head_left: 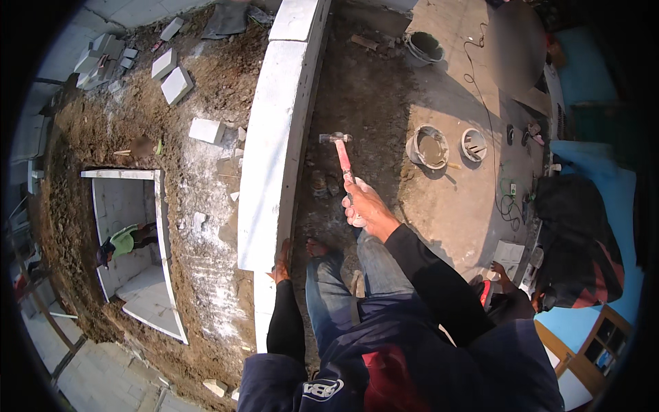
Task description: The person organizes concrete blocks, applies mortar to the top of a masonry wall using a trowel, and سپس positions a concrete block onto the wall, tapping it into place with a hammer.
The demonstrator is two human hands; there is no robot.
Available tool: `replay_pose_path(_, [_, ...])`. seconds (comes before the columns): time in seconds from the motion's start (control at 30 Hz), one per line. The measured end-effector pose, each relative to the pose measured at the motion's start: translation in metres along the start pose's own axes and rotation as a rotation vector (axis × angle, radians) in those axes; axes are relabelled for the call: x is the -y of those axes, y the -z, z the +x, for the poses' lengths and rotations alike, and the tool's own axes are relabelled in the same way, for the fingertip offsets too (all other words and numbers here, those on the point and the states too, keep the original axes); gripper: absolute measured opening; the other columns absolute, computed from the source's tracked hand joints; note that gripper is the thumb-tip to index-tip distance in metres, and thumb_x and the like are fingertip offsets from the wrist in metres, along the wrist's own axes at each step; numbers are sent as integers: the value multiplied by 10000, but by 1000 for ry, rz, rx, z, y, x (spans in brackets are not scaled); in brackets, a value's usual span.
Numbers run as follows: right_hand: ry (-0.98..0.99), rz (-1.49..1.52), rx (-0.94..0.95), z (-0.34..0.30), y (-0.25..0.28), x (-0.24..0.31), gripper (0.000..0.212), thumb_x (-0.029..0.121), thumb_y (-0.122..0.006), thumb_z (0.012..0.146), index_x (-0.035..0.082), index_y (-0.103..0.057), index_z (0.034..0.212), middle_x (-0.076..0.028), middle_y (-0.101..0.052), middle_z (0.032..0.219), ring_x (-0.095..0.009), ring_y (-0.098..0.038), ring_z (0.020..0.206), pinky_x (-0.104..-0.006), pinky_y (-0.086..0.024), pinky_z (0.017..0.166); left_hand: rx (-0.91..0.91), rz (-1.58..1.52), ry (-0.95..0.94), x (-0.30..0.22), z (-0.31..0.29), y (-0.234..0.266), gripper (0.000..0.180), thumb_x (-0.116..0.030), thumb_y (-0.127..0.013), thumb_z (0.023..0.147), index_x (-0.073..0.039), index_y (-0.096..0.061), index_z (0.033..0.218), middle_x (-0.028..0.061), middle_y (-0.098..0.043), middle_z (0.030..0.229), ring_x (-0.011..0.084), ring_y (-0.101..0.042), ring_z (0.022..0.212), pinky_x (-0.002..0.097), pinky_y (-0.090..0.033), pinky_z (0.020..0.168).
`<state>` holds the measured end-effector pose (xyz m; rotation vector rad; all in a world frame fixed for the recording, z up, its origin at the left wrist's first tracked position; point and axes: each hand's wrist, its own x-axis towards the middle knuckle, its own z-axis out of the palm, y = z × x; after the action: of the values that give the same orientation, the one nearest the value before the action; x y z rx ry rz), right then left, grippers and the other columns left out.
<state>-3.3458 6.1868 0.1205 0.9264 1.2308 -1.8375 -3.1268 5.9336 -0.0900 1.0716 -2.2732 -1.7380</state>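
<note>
The left hand (282,262) touches the right side of a white block wall (271,137), near a joint between blocks; whether its fingers are apart or together I cannot tell. A little farther out, the right hand (369,209) has its fingers (354,206) wrapped round the lower handle of a hammer (343,158). The hammer is held up in view over the dirt strip (364,89), between the right edge of the wall and the left edge of the concrete floor (446,199). Its long axis runs away from the person, roughly along the wall, leaning slightly left toward its far end. The reddish handle has its butt end at the hand; the metal head is at the far end, set crosswise, one end turned toward the wall.

Beyond, near the concrete floor's left edge, stands a bucket of grey mortar (414,152), with a smaller bucket (463,145) just to its right. Farthest along that edge is another mortar bucket (412,53). Across the wall, loose white blocks (177,86) lie on the soil.
</note>
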Motion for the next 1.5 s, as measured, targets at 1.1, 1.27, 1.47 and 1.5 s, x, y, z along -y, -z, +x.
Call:
replay_pose_path(1.1, [229, -97, 33, -6, -95, -3, 435, 333, -497, 1096, 163, -334, 1462, -1, -452, 682, -88, -466, 461, -249, -321, 349, 43, 334, 302, 232, -3, 49, 329, -253, -730, 933, -45, -744, 1188, 202, -713, 1067, 272, -693, 1043, 410, -568, 931])
replay_pose_path(1.27, [303, -339, -89, -25, -69, 17, 587, 323, -499, 1090, 132, -271, 1596, 8, -453, 678, -78, -454, 463, -257, -362, 369, -14, 94, 363, 255, -2, 19, 316, -204, -730, 927, -85, -694, 1217, 200, -682, 1045, 267, -672, 994, 430, -552, 865])
replay_pose_path(1.47, [1022, -1157, -262, -56, -7, 15, 617, 202, -561, 1050, 83, -318, 1604, -198, -741, 1017, -369, -718, 742, -458, -564, 677, -43, -3, 390, 246, 8, -6, 428, -211, -752, 906, -67, -609, 1283, 208, -634, 1137, 285, -625, 1074, 437, -509, 929])
replay_pose_path(1.5, [1068, -1205, -252, -57, -7, 15, 624, 187, -572, 1044, 93, -316, 1606, -212, -743, 1025, -397, -725, 770, -471, -562, 692, -43, -11, 393, 243, 8, -11, 448, -212, -755, 902, -64, -595, 1294, 210, -625, 1153, 288, -618, 1088, 438, -502, 939])
